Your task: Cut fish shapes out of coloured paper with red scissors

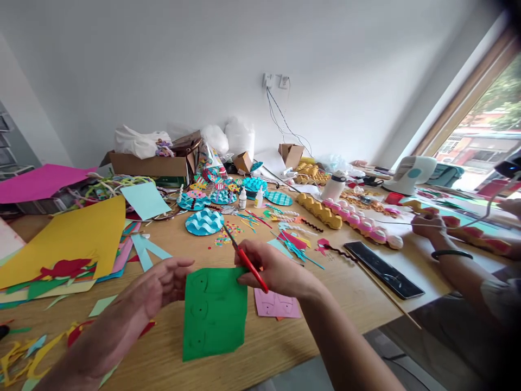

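Note:
A sheet of green paper (215, 317) with pencil-drawn shapes down its left half is held above the table. My right hand (277, 269) grips red-handled scissors (248, 264), their dark blades pointing up and left. The thumb of that hand also pinches the sheet's upper right corner. My left hand (158, 288) is beside the sheet's left edge, fingers apart and loosely bent; whether its fingertips touch the paper is hard to tell. On the table behind my right wrist lies a pink paper (278, 304) with similar drawn shapes, partly covering an orange scrap.
Coloured sheets and scraps (93, 244) crowd the left side. Blue wavy paper discs (204, 222), glue bottles (243, 199) and confetti lie ahead. A black phone (382, 269) and a thin wooden stick (391, 297) are at right, near another person's hand (429, 225).

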Motion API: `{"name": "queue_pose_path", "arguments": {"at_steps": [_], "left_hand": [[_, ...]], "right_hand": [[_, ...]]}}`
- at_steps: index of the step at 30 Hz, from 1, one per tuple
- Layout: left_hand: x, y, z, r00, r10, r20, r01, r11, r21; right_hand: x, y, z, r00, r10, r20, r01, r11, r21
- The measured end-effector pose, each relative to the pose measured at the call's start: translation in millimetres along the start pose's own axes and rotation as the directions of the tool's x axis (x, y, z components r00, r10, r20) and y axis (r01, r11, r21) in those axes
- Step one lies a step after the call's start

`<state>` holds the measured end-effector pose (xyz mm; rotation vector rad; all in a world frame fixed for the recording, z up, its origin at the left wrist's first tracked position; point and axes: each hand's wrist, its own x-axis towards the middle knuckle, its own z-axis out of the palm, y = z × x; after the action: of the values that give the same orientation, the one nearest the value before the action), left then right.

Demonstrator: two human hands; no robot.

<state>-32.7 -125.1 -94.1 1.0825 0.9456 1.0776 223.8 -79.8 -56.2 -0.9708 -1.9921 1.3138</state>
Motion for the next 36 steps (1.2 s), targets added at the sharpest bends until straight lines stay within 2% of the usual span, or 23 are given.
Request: {"name": "queue_pose_path", "arguments": {"at_steps": [3, 5, 6, 7, 9, 11, 13, 17, 18, 20, 21, 24, 30, 33, 36], "left_hand": [[9.7, 12.5, 8.6, 0.994, -0.033, 0.102, 0.000, 0.953, 0.304], [14.8, 15.0, 16.9, 0.989, -0.027, 0.145, -0.037, 0.905, 0.423], [16.5, 14.7, 20.1, 0.989, -0.021, 0.150, -0.048, 0.895, 0.444], [17.5, 13.5, 22.4, 0.990, -0.017, 0.137, -0.047, 0.894, 0.447], [17.8, 10.2, 23.3, 0.999, 0.011, 0.043, -0.027, 0.917, 0.399], [17.1, 7.1, 20.7, 0.992, 0.063, -0.105, -0.028, 0.950, 0.311], [16.4, 5.2, 17.5, 0.966, 0.117, -0.229, -0.067, 0.974, 0.216], [15.6, 3.5, 20.5, 0.920, 0.158, -0.360, -0.156, 0.987, 0.035], [15.1, 2.8, 23.9, 0.914, 0.158, -0.373, -0.171, 0.985, -0.002], [13.6, 0.4, 32.4, 0.917, 0.150, -0.371, -0.181, 0.982, -0.051], [12.6, -1.2, 36.6, 0.922, 0.142, -0.360, -0.177, 0.982, -0.065], [9.8, -5.9, 44.0, 0.938, 0.107, -0.329, -0.138, 0.988, -0.072], [9.2, -2.5, 37.5, 0.978, 0.050, -0.203, -0.045, 0.999, 0.031], [9.6, 3.0, 35.0, 0.975, 0.038, -0.220, -0.025, 0.998, 0.064], [9.8, 5.5, 32.2, 0.959, 0.088, -0.269, -0.076, 0.996, 0.054]], "right_hand": [[8.3, -9.0, -6.6, 0.994, -0.034, 0.104, 0.059, 0.968, -0.243], [15.7, -14.3, -5.5, 0.985, -0.077, 0.156, 0.129, 0.924, -0.360], [19.0, -16.5, -4.3, 0.984, -0.103, 0.146, 0.151, 0.916, -0.371], [21.6, -18.3, -2.9, 0.987, -0.135, 0.085, 0.157, 0.921, -0.355], [22.5, -20.9, 0.1, 0.972, -0.186, -0.142, 0.146, 0.956, -0.253], [15.7, -21.1, 4.5, 0.903, -0.166, -0.395, 0.141, 0.986, -0.093], [2.1, -17.2, 12.1, 0.843, -0.102, -0.528, 0.142, 0.989, 0.035], [-24.4, 6.2, 36.8, 0.807, 0.016, -0.590, 0.033, 0.997, 0.073], [-27.0, 13.1, 43.0, 0.814, 0.055, -0.578, -0.025, 0.998, 0.061], [-26.4, 23.7, 52.5, 0.777, 0.108, -0.620, -0.074, 0.994, 0.080], [-23.9, 26.5, 55.2, 0.760, 0.119, -0.639, -0.061, 0.992, 0.112], [-14.7, 25.5, 55.8, 0.745, 0.091, -0.661, 0.033, 0.984, 0.173], [-7.9, 16.1, 47.7, 0.782, 0.017, -0.623, 0.073, 0.990, 0.119], [-12.6, 16.7, 46.2, 0.768, 0.003, -0.641, 0.073, 0.993, 0.092], [-24.9, 19.8, 47.3, 0.756, 0.003, -0.655, 0.025, 0.999, 0.034]]}}
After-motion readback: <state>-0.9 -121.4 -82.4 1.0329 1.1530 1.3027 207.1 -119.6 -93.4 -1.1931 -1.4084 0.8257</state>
